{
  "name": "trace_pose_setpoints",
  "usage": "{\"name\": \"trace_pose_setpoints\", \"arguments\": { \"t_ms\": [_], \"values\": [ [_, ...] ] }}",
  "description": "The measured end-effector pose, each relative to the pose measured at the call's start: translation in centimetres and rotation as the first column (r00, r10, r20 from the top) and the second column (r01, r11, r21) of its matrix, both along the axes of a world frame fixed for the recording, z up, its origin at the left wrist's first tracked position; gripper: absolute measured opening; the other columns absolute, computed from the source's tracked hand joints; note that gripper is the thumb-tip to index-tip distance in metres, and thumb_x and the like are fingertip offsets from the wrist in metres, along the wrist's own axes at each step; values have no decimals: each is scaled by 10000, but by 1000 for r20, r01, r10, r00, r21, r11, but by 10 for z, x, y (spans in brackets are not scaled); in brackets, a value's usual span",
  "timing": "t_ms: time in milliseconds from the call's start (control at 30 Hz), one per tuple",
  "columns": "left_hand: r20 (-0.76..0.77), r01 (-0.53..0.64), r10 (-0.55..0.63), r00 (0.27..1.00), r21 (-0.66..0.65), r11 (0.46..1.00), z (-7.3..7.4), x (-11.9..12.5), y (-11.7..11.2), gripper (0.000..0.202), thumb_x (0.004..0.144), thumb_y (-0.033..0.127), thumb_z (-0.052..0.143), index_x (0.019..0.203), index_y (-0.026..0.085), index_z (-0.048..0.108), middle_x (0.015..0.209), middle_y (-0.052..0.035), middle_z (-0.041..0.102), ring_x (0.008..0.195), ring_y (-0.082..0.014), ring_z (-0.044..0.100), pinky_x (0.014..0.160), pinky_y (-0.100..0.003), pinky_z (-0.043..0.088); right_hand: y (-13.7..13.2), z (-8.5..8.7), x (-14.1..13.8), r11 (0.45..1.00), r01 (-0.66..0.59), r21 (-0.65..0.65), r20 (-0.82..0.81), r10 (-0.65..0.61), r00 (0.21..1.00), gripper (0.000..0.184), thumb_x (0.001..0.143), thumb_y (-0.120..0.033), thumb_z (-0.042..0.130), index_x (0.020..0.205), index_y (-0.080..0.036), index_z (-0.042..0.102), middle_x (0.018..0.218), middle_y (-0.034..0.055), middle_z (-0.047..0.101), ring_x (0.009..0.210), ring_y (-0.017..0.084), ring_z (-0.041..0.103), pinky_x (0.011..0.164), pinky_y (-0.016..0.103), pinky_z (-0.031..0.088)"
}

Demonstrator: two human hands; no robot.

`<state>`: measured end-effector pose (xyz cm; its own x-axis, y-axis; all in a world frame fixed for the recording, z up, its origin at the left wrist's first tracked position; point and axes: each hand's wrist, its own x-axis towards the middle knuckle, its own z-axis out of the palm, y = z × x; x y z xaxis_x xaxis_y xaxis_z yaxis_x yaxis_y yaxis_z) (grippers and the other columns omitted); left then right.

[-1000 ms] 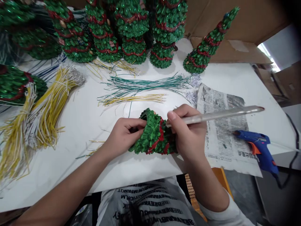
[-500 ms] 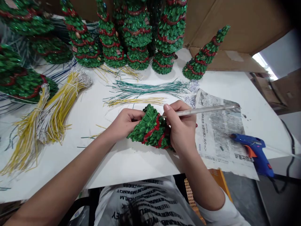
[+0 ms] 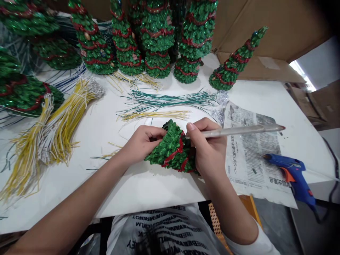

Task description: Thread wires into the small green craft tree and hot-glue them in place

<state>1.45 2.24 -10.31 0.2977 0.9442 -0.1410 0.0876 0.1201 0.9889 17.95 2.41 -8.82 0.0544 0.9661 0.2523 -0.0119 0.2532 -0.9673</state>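
A small green Christmas tree figurine (image 3: 170,147) with red garland lies on its side over the white table, its wide base toward the left. My left hand (image 3: 142,143) grips it at the base, fingertips partly hidden behind and inside it. In my right hand (image 3: 208,145) a pale pen-like stick (image 3: 239,130) is pinched between thumb and fingers, its tip against the tree near the red garland. The lower fingers of that hand rest by the narrow end, which they hide. Just behind lie yellow wires (image 3: 156,115) and a bundle of green wires (image 3: 172,99).
Several finished-looking trees (image 3: 156,39) stand along the back, one smaller tree (image 3: 236,63) leaning at right. Yellow and white wire bundles (image 3: 63,120) lie left. A newspaper sheet (image 3: 249,166) and a blue glue gun (image 3: 292,173) with a cord are at right. Cardboard (image 3: 255,28) walls the back.
The view has shifted slightly. The stick has swung a little, its far end now further right and lower. Both hands keep their holds on the tree and stick.
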Motion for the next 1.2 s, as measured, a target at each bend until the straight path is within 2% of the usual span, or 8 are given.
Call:
{"name": "trace_pose_setpoints", "arguments": {
  "t_ms": [333,800,1200],
  "values": [
    [3,9,-9,1000,4,1000,-2,-2,-1,142,686,165,576,691,140,715,568,24,557,558,-106,514,508,-204,399,-1,-2,2,1000,16,20,14,-17,1000,299,815,-282,691,562,-196,557,470,-77,460,439,48,380,418,211,273],
    [-4,17,-17,1000,20,1000,-3,-1,-1,142,702,153,573,663,140,709,603,10,607,564,-105,520,489,-198,382,-3,-2,4,1000,6,28,40,-7,999,284,830,-267,682,581,-199,560,490,-74,468,453,51,391,424,201,305],
    [-4,32,-32,999,32,999,-1,-1,-1,130,707,173,573,642,145,682,570,29,554,551,-94,472,486,-199,355,-5,0,2,999,6,45,49,-8,999,301,817,-238,688,552,-194,552,467,-81,465,429,40,374,403,200,282]
  ]
}}
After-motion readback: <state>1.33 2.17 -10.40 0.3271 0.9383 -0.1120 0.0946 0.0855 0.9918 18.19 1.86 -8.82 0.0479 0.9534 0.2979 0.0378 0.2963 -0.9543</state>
